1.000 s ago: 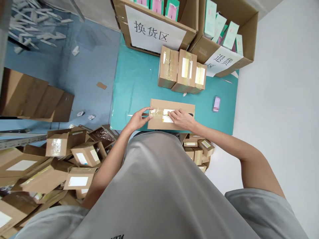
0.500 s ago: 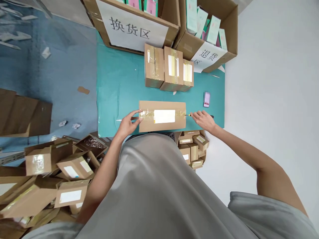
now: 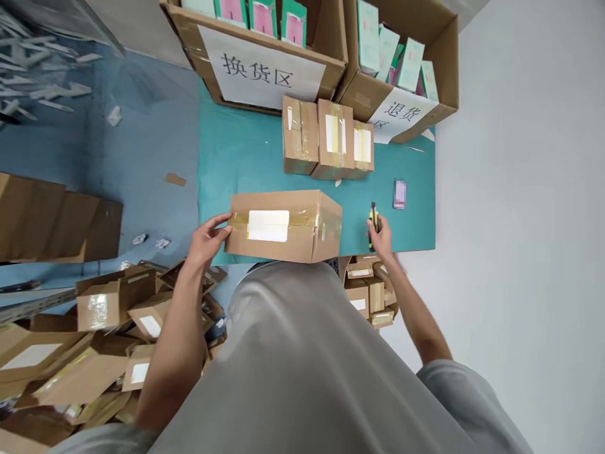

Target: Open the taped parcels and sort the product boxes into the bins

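A taped cardboard box (image 3: 302, 243) with a white label lies at the front edge of the green table, its right end face visible. My left hand (image 3: 207, 239) grips the box's left end, thumb and fingers on its edges. To the right of the box and apart from it, my right hand (image 3: 382, 236) is closed around a yellow and black utility knife (image 3: 374, 221), which points away from me. Whether its blade is out I cannot tell.
Three small taped boxes (image 3: 334, 139) stand in a row behind. Farther back are two large open cartons (image 3: 265, 66) with paper signs, holding green and pink packs. A phone (image 3: 399, 193) lies at right. Opened boxes (image 3: 108, 302) pile up at lower left; more boxes (image 3: 371, 293) sit below the table.
The box has shifted left and turned, so its right end now shows. My right hand has drawn the knife away from the box's right end and turned it to point away from me.
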Tool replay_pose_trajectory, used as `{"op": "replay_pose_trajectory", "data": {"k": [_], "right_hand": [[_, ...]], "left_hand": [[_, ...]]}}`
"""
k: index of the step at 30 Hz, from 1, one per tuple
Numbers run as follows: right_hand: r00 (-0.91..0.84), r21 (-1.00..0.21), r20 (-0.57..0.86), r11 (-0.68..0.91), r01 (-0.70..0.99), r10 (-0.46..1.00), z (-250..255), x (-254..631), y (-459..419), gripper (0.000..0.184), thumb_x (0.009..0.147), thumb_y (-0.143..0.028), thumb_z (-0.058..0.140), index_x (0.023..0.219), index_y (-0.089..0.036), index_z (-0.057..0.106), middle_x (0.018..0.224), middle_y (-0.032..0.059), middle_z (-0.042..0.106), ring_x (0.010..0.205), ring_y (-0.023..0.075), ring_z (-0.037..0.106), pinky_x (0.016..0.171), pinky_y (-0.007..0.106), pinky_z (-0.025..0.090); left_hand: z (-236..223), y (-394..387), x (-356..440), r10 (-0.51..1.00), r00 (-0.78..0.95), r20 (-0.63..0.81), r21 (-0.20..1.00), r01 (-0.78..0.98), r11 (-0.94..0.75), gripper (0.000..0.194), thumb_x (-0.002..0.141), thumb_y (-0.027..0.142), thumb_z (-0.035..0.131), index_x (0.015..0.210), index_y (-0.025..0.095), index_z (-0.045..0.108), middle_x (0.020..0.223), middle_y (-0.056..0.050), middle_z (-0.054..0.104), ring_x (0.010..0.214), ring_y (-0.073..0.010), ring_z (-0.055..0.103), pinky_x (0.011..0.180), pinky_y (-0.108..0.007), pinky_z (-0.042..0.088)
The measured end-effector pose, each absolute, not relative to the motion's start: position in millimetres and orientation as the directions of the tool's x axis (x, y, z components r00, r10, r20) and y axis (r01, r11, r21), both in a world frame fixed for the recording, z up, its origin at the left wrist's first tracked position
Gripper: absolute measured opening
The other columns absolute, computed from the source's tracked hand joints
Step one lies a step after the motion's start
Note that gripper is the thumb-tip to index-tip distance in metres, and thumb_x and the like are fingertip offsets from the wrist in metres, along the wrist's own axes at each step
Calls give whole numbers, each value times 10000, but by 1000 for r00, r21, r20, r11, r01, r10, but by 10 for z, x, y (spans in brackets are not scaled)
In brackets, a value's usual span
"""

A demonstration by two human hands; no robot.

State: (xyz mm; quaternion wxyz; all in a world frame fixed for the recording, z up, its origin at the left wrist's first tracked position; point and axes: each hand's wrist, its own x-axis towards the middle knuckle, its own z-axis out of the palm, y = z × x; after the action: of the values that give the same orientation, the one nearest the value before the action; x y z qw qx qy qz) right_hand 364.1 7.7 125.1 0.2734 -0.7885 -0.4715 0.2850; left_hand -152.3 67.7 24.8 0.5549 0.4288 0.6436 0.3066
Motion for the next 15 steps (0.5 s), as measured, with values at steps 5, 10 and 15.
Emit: {"op": "replay_pose_trajectory", "data": {"k": [5, 10, 15], "right_hand": [[384, -820, -415, -522, 233, 825, 823, 2757, -7, 708, 932, -768, 620, 1330, -184, 651, 1124, 119, 832, 845, 227, 744, 728, 345, 627], [429, -881, -226, -372, 294, 875, 1203, 2703, 60, 748, 939, -723, 697, 1392, -129, 722, 1372, 179, 806, 1255, 304, 760, 1083, 429, 615], [356, -763, -23, -246, 598, 934, 1801, 3081, 422, 706, 999, -687, 681, 1453, -153, 762, 1432, 140, 801, 1298, 332, 748, 1161, 472, 577]], "left_hand": [[149, 721, -1573, 908, -77, -412, 862, 291, 416, 658, 773, 636, 714, 1263, 197, 746, 1226, -127, 801, 1115, -288, 742, 1065, -449, 610], [30, 824, -1317, 895, -43, -444, 850, 294, 436, 462, 765, 441, 701, 1159, 199, 695, 1025, -78, 758, 939, -234, 691, 916, -371, 582], [-172, 880, -531, 824, 197, -531, 842, 237, 485, 388, 742, 329, 734, 1081, 226, 575, 826, -1, 689, 770, -187, 646, 781, -312, 545]]}}
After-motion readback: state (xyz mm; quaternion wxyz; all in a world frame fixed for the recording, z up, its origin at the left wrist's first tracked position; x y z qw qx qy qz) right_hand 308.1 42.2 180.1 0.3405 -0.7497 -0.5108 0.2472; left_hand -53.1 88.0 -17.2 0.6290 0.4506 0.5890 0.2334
